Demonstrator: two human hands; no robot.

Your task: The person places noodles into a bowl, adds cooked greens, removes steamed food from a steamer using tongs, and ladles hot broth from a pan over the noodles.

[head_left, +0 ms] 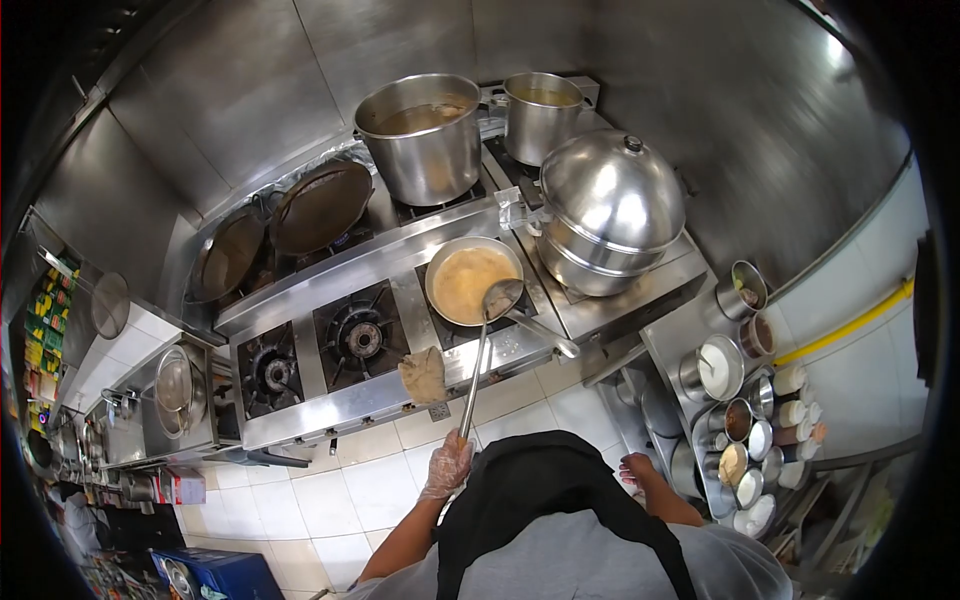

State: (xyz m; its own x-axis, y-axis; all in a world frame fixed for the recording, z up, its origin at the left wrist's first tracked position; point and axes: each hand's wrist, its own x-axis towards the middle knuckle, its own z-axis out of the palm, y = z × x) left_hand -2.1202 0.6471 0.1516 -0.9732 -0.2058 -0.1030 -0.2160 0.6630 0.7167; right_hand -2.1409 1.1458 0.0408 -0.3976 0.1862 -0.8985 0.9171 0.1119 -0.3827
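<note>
My left hand (447, 468), in a clear plastic glove, is closed round the long handle of a metal ladle (472, 385). The ladle's bowl rests over the right side of a pan (432, 304) on the front right burner. Cloudy tan liquid (468, 278) fills much of this pan, and its handle (545, 334) points toward the lower right. Low beside my body, my right hand (638, 468) hangs with its fingers loosely apart and nothing visible in them. It is nearest to the side shelf.
A folded brown cloth (422, 375) lies on the stove's front edge. Behind stand a large stockpot (425, 155), a smaller pot (540, 125) and two dark woks (322, 208). A domed steamer (612, 205) sits right of the pan. Containers of seasonings (718, 368) line the right shelf.
</note>
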